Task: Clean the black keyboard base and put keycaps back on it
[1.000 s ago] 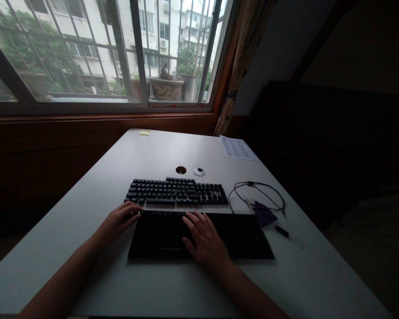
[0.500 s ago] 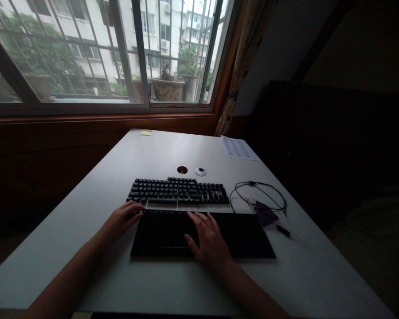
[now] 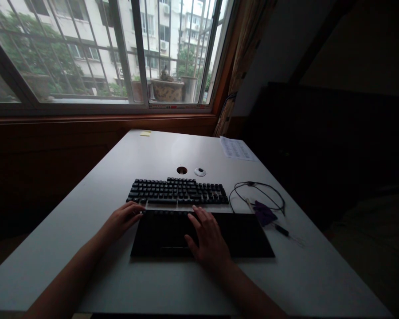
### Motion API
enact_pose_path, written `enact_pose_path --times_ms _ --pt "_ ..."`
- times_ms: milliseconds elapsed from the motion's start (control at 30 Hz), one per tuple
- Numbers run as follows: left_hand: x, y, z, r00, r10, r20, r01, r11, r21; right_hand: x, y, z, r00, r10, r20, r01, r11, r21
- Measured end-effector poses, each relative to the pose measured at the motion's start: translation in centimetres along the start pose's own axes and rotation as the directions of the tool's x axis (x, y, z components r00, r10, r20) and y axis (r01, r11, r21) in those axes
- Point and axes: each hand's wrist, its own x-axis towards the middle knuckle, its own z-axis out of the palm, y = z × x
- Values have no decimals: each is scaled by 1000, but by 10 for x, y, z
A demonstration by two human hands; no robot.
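Note:
A black keyboard base (image 3: 242, 239) lies flat near the middle of the desk, with a row of small keycaps along its far edge. At its far left corner is my left hand (image 3: 121, 219), fingers and thumb bent together around that corner. My right hand (image 3: 208, 239) rests over the middle of the base, fingers apart and stretched towards the far edge; no object shows in it. Just behind the base, loose black keycaps (image 3: 159, 190) lie on the desk in rows in a keyboard layout.
Right of the keyboard, a black cable (image 3: 266, 188) lies coiled near a purple cloth (image 3: 265, 213) and a thin tool with a black handle (image 3: 281, 230). Farther back are a desk hole (image 3: 181, 170), its round cover (image 3: 200, 172), printed paper (image 3: 236, 149) and yellow notes (image 3: 145, 133).
My right hand has shifted slightly, its middle finger now reaching a little farther past the base's far edge. My left hand stays at the corner.

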Motion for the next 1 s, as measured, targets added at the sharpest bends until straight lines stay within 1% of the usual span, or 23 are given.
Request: enact_pose_path --times_ms 100,200,400,833,1000 --pt "0 0 0 1000 4 -2 -4 1000 1 0 0 1 1000 -3 8 4 1000 -10" --pt "0 0 0 1000 2 3 -2 1000 -6 0 -1 1 1000 -3 -9 3 999 -36" --pt "0 -6 1 1000 22 -11 -22 1000 -18 1 -2 0 1000 -7 10 7 998 -65" --pt "-2 -11 4 1000 31 -3 -31 999 -22 1 -3 -1 1000 -16 8 17 997 -70" --pt "-2 -10 3 999 34 -1 -34 999 -23 1 -3 0 1000 -17 6 17 998 -67"
